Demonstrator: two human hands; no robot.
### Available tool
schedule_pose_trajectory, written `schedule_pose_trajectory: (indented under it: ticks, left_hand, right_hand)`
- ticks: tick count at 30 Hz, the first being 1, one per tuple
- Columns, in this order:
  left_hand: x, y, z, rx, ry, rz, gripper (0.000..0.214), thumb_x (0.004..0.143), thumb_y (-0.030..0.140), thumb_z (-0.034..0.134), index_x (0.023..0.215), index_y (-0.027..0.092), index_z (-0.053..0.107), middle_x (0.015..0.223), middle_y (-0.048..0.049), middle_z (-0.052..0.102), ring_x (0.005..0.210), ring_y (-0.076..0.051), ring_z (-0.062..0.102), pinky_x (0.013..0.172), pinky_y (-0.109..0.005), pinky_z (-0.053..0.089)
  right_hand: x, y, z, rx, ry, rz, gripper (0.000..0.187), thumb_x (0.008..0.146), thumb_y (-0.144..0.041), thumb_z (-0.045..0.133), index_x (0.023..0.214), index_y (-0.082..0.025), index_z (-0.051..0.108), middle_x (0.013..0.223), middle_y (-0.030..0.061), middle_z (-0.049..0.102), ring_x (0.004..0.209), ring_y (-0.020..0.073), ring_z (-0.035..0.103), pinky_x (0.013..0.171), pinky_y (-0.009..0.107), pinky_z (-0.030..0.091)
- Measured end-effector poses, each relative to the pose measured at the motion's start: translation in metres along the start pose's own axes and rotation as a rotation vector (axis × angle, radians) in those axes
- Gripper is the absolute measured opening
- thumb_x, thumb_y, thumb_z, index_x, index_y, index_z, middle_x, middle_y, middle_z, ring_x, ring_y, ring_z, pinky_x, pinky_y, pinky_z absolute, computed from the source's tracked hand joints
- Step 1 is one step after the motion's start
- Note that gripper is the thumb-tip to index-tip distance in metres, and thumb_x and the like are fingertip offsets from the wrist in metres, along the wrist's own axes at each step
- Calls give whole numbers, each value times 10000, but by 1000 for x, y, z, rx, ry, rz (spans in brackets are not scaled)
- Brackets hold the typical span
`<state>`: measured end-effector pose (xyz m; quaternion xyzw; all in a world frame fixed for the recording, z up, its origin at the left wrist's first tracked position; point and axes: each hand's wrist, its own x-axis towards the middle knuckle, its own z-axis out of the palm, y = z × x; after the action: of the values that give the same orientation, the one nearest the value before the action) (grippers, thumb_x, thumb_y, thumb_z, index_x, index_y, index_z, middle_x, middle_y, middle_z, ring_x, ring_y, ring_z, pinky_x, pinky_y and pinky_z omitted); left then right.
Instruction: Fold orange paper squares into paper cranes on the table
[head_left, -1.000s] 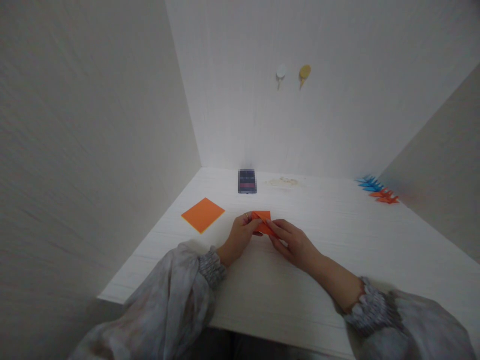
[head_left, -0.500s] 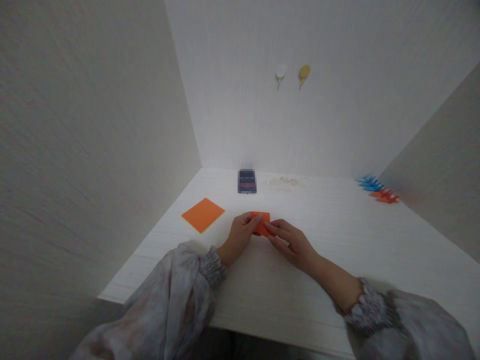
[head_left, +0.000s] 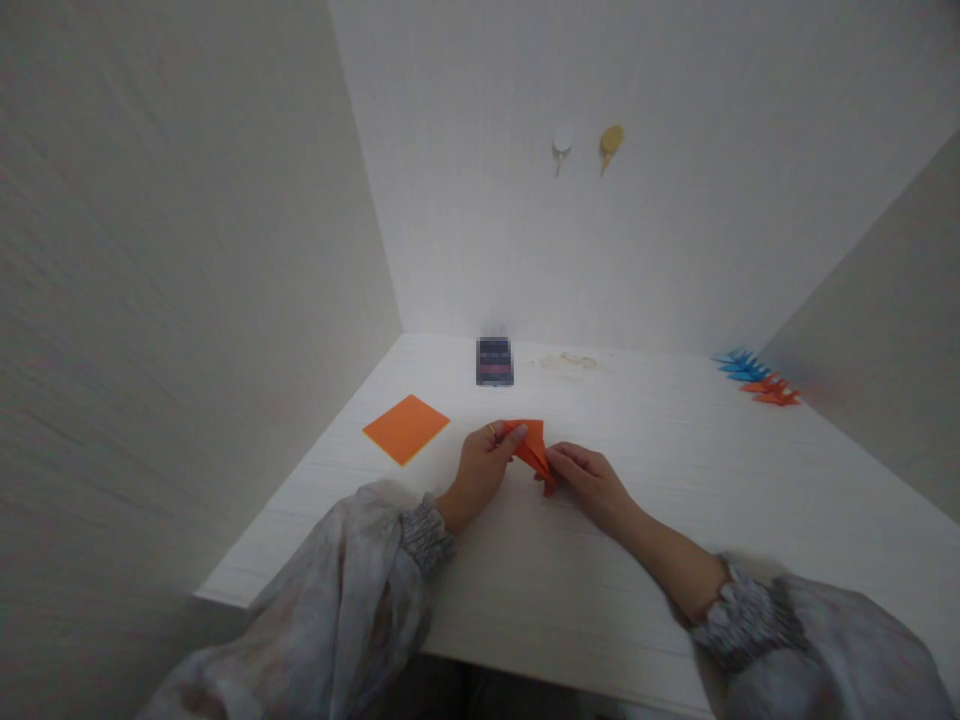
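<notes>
A partly folded piece of orange origami paper (head_left: 534, 447) is held between my two hands, just above the white tabletop. My left hand (head_left: 484, 462) pinches its left side, thumb on top and the other fingers underneath. At its right edge, the fingertips of my right hand (head_left: 589, 475) are closed on the paper, and a narrow folded part hangs down beside them. To the left of my left hand lies a stack of square orange paper (head_left: 406, 430) with a yellow edge, flat on the table.
Blue folded paper figures (head_left: 741, 366) and orange folded paper figures (head_left: 772, 389) stand in a row at the back right. A dark, blurred-out rectangular object (head_left: 495, 361) lies near the back wall. A white hook (head_left: 562, 143) and a yellow hook (head_left: 611, 141) are on that wall.
The right side of the orange paper has opened out, and a narrow part now points downward. My right hand's fingers have drawn together and moved slightly right.
</notes>
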<state>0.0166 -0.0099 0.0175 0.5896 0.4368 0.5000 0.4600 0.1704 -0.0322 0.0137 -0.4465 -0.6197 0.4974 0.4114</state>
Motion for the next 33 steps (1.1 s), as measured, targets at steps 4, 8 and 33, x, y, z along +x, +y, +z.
schedule_pose_trajectory:
  ticks: [4, 8, 33]
  left_hand:
    - [2, -2, -1, 33, 75, -14, 316, 743, 425, 496, 697, 131, 604, 600, -6, 587, 521, -91, 499, 502, -204, 410]
    - [1, -2, 0, -13, 52, -57, 311, 726, 422, 520, 744, 125, 611, 666, -30, 616, 564, -107, 543, 532, -223, 452]
    - [-3, -13, 2, -276, -227, -195, 341, 589, 314, 687, 832, 107, 569, 754, -65, 633, 625, -130, 586, 594, -263, 462]
  right_hand:
    - [0, 4, 1, -90, 63, 22, 213, 740, -367, 517, 789, -164, 557, 669, 11, 613, 516, 115, 561, 528, 244, 450]
    - [-1, 4, 2, -264, 142, 7, 187, 759, -303, 468, 831, -176, 585, 662, 13, 623, 519, 130, 595, 517, 248, 462]
    - [0, 6, -9, 209, 253, 15, 148, 669, -249, 598, 781, -188, 671, 534, 9, 641, 518, 150, 589, 593, 289, 459]
